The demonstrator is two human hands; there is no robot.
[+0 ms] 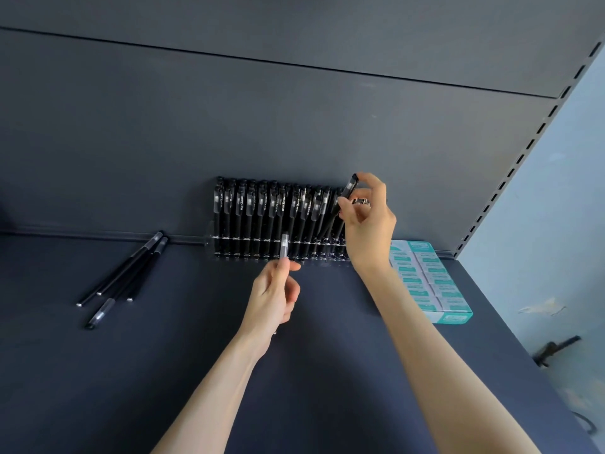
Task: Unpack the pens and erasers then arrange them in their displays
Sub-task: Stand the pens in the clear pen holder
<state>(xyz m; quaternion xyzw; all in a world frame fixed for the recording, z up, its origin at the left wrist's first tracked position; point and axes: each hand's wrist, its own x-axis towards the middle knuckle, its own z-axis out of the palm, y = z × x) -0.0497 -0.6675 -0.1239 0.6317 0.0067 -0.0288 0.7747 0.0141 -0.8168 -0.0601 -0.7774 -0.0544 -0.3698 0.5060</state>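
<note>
Two grips | right fingers (pixel 343 204) pinch tilted pen (pixel 349 189) at display (pixel 211 241) end | left fingers (pixel 289 267) hold upright pen (pixel 284 245)

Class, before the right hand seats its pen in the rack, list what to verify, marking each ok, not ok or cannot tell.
1. Grip of right hand on its black pen: ok.
2. That pen upright like its neighbours: not ok, it leans.
3. Free slot under its tip in the clear rack: cannot tell, too small.
4. The next pen held ready by left hand: ok.
5. All pens racked: not ok, loose pens lie on the shelf.
</note>
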